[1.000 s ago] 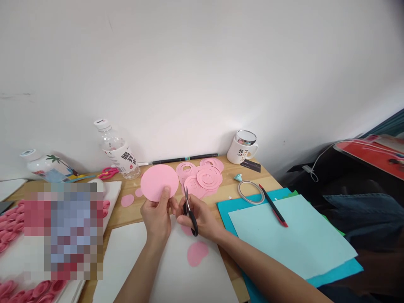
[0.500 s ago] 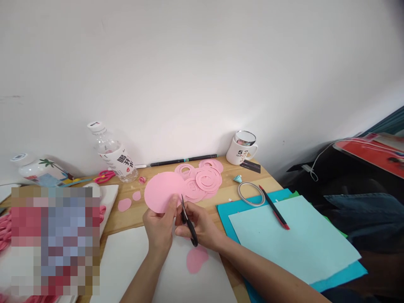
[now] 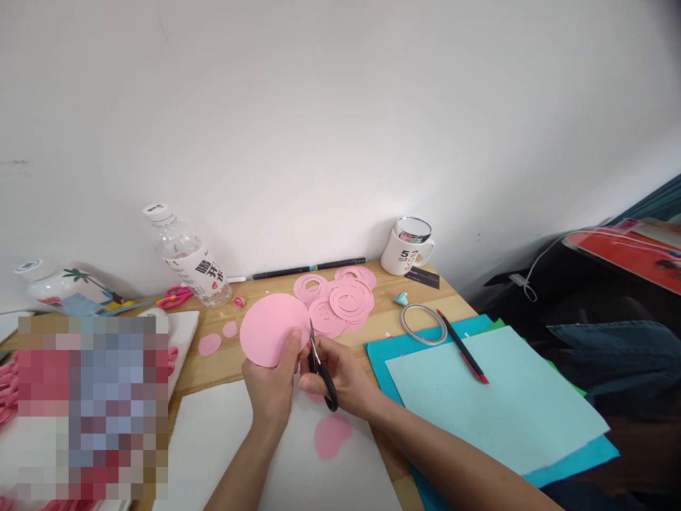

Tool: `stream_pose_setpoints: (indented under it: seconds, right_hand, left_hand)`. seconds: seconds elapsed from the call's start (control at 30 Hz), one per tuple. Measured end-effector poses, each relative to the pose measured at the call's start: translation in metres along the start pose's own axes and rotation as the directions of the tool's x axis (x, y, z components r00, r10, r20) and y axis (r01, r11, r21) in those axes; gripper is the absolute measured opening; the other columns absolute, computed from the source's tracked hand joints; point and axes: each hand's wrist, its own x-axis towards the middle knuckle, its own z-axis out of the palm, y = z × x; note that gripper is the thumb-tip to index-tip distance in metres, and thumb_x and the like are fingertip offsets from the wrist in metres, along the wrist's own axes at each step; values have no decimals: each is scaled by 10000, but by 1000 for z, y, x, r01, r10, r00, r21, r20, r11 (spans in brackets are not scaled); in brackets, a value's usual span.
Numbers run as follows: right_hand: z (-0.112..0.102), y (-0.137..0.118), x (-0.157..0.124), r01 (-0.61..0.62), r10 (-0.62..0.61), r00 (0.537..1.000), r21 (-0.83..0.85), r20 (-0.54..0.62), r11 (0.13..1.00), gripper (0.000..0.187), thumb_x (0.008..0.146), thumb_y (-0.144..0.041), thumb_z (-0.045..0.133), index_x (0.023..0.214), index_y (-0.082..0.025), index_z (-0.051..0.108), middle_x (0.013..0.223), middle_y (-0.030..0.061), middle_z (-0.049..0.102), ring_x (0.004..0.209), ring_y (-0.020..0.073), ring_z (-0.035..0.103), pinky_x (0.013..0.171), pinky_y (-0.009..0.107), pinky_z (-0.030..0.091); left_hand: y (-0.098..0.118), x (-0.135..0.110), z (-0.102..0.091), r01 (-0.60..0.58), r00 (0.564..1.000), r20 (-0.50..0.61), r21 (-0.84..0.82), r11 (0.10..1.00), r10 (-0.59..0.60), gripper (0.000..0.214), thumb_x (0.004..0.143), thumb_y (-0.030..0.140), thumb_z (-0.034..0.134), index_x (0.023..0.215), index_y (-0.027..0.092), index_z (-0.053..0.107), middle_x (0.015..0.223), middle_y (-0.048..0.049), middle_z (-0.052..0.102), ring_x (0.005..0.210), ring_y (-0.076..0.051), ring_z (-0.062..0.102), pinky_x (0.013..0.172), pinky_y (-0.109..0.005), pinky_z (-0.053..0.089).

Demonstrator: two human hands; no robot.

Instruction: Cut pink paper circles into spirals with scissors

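Observation:
My left hand (image 3: pixel 270 387) pinches the lower edge of a pink paper circle (image 3: pixel 269 328) and holds it up above the wooden table (image 3: pixel 223 362). My right hand (image 3: pixel 340 376) grips small black-handled scissors (image 3: pixel 320 367), blades pointing up at the circle's right edge. Below my hands a pink cut-out piece (image 3: pixel 330 434) lies on a white sheet (image 3: pixel 223 440). Behind the circle lies a pile of pink paper rings (image 3: pixel 340 298).
Two plastic bottles (image 3: pixel 186 259) and pink scissors (image 3: pixel 173 297) stand at the back left, a white mug (image 3: pixel 407 248) and a black pen (image 3: pixel 308 268) by the wall. Light-blue sheets (image 3: pixel 489 397), a tape ring (image 3: pixel 423 324) and a red pen (image 3: pixel 462 346) lie right. A blurred patch covers the left.
The circle has shifted slightly left and turned in my left hand, and the scissors have moved up against its right edge. The view drifted a little.

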Motion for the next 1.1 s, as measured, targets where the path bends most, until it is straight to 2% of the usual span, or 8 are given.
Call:
stream_pose_setpoints:
  seconds: [0.3, 0.47, 0.83, 1.0, 1.1]
  right_hand:
    - [4, -1, -1, -44, 43, 998, -9, -36, 999, 444, 567, -481, 753, 718, -170, 475, 636, -30, 457, 566, 94, 369, 527, 227, 309]
    - [6, 0, -1, -25, 26, 999, 23, -45, 999, 449, 563, -487, 751, 699, -171, 462, 671, -14, 485, 592, 101, 394, 542, 230, 321]
    - [7, 2, -1, -8, 10, 998, 42, -62, 999, 438, 561, -476, 759, 682, -170, 470, 610, -44, 456, 515, 72, 362, 491, 213, 292]
    - [7, 7, -2, -25, 30, 998, 79, -56, 997, 446, 559, -486, 756, 670, -176, 455, 596, -44, 472, 469, 64, 370, 450, 208, 276]
    - [6, 8, -2, -44, 47, 996, 42, -78, 998, 448, 562, -481, 757, 669, -174, 448, 570, -54, 441, 474, 62, 342, 449, 206, 257]
  left_hand:
    - [2, -2, -2, 15, 1000, 9, 21, 1000, -16, 292, 544, 393, 690, 472, 132, 582, 456, -25, 578, 457, -167, 556, 394, -252, 446]
    - [3, -3, -2, 38, 999, 9, 17, 999, -38, 297, 542, 403, 692, 500, 126, 592, 484, -34, 607, 476, -173, 576, 406, -249, 454]
    - [0, -3, 0, 64, 998, 12, -32, 997, -64, 272, 549, 364, 703, 494, 127, 579, 465, -13, 579, 446, -136, 533, 385, -223, 424]
    - [0, -2, 1, 88, 994, 76, -73, 993, -82, 258, 560, 332, 704, 471, 122, 583, 417, -1, 544, 395, -116, 496, 351, -213, 386]
    - [-3, 1, 2, 118, 986, 135, -159, 980, -97, 236, 565, 317, 712, 495, 121, 600, 438, 1, 562, 407, -108, 499, 374, -210, 404]
